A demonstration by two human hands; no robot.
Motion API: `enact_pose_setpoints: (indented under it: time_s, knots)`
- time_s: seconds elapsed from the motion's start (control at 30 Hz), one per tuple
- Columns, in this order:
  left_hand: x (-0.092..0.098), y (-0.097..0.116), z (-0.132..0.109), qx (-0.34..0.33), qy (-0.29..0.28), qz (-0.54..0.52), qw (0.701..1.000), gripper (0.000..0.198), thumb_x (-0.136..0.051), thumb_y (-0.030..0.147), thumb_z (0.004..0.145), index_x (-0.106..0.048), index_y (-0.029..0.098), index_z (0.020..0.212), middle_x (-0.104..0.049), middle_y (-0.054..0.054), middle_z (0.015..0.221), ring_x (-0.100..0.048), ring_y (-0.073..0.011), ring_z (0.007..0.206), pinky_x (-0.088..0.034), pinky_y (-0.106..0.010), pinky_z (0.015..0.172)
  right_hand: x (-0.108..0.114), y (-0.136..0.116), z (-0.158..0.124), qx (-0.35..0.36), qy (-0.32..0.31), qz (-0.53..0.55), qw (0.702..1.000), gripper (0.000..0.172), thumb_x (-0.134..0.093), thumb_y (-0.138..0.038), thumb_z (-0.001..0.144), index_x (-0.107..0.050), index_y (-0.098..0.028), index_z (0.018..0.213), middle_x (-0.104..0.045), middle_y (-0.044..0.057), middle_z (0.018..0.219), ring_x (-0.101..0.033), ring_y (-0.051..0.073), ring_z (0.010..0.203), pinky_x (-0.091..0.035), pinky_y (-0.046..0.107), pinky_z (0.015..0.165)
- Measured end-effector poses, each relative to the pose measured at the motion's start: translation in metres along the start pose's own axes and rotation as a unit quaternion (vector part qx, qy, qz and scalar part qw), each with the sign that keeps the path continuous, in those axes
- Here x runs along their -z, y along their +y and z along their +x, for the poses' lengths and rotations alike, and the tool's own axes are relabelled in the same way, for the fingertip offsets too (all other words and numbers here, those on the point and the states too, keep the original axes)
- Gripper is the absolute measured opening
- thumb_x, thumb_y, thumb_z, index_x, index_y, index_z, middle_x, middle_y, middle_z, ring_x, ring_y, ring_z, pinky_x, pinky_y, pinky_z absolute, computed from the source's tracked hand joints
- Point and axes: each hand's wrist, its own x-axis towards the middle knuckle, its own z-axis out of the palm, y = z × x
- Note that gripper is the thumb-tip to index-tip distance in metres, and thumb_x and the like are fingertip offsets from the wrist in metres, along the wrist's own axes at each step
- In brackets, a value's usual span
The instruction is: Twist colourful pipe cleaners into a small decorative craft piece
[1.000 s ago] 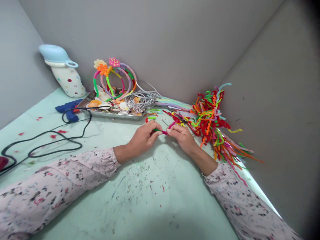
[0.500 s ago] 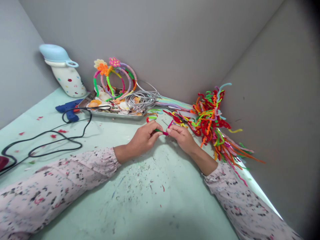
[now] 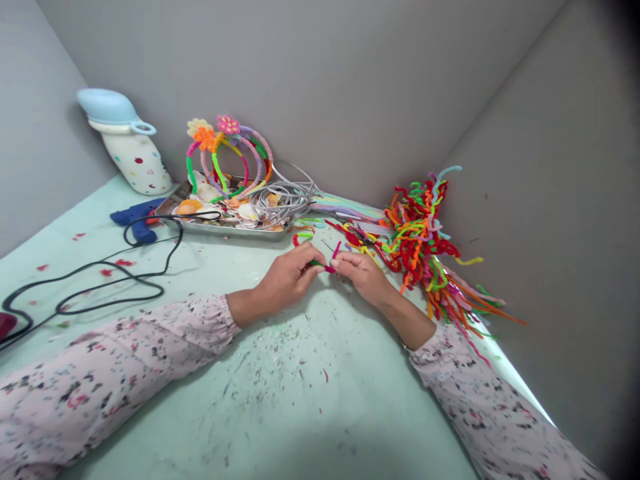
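Observation:
My left hand (image 3: pixel 290 277) is closed in a pinch on a thin wire wrapped in pipe cleaner, with a bit of green showing at the fingertips. Close beside it, my right hand (image 3: pixel 367 277) pinches a magenta pipe cleaner (image 3: pixel 337 251), whose free end sticks up past the thumb. Magenta windings cross the small gap between the two hands. A bare grey wire tip (image 3: pixel 327 245) pokes out just beyond them. Behind the left fingers shows a curved red and lime fuzzy piece (image 3: pixel 303 236); whether it joins the held wire is hidden.
A metal tray (image 3: pixel 235 231) holds scraps, coiled wire (image 3: pixel 287 200) and fuzzy flower headbands (image 3: pixel 240 140). A pile of pipe cleaners (image 3: pixel 420 233) lies right, near red-handled pliers (image 3: pixel 387 257). Left are a blue glue gun (image 3: pixel 140 217), its black cord (image 3: pixel 165 267) and a bottle (image 3: pixel 135 160).
The magenta pipe cleaner's free end and my right fingertips have shifted slightly left. Both hands keep their pinch, and the left hand stays nearly still.

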Motion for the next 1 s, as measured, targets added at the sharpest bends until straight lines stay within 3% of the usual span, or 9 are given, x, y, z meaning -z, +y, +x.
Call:
enact_pose_setpoints:
  time_s: [0.33, 0.5, 0.67, 0.8, 1.0]
  knots:
    - [0.0004, -0.0005, 0.0002, 0.004, 0.000, 0.003, 1.000, 0.010, -0.049, 0.019, 0.090, -0.058, 0.016, 0.090, -0.055, -0.002, 0.080, -0.049, -0.0136, 0.074, -0.040, -0.027, 0.069, -0.0011, 0.0025, 0.0005, 0.006, 0.002, 0.004, 1.000, 0.033, -0.051, -0.041, 0.085, -0.048, -0.018, 0.062, -0.037, -0.006, 0.057, -0.033, 0.009, 0.055, -0.027, 0.025, 0.056]
    - [-0.0002, -0.0005, 0.0019, 0.039, 0.046, -0.012, 0.998, 0.007, -0.051, 0.018, 0.089, -0.057, 0.016, 0.088, -0.057, -0.002, 0.080, -0.051, -0.0131, 0.074, -0.040, -0.026, 0.068, -0.0029, 0.0047, 0.0011, 0.075, 0.117, -0.055, 0.989, 0.024, -0.052, -0.039, 0.087, -0.059, -0.019, 0.076, -0.056, -0.001, 0.072, -0.051, 0.014, 0.072, -0.040, 0.028, 0.071]
    - [-0.0023, -0.0042, 0.0012, 0.081, 0.082, -0.029, 0.993, 0.008, -0.050, 0.023, 0.090, -0.056, 0.017, 0.090, -0.058, -0.001, 0.081, -0.052, -0.0130, 0.073, -0.040, -0.026, 0.066, -0.0014, 0.0056, -0.0005, 0.195, 0.242, -0.146, 0.939, 0.011, -0.060, -0.031, 0.083, -0.060, -0.021, 0.087, -0.061, 0.004, 0.090, -0.056, 0.019, 0.089, -0.043, 0.036, 0.087]
    - [-0.0025, -0.0049, 0.0010, 0.078, 0.082, -0.029, 0.993, 0.010, -0.050, 0.025, 0.090, -0.057, 0.017, 0.089, -0.057, -0.001, 0.078, -0.051, -0.0135, 0.071, -0.040, -0.027, 0.065, -0.0038, 0.0040, -0.0021, 0.257, 0.224, -0.211, 0.916, 0.011, -0.065, -0.029, 0.080, -0.060, -0.024, 0.088, -0.062, 0.004, 0.091, -0.057, 0.022, 0.093, -0.044, 0.040, 0.088]
    - [-0.0022, -0.0030, 0.0017, 0.067, 0.077, -0.032, 0.994, 0.007, -0.052, 0.021, 0.089, -0.057, 0.016, 0.086, -0.058, -0.002, 0.079, -0.052, -0.0135, 0.073, -0.040, -0.026, 0.067, -0.0063, 0.0064, -0.0002, 0.282, 0.211, -0.274, 0.895, 0.010, -0.065, -0.030, 0.082, -0.060, -0.024, 0.088, -0.064, 0.003, 0.088, -0.058, 0.020, 0.088, -0.043, 0.037, 0.083]
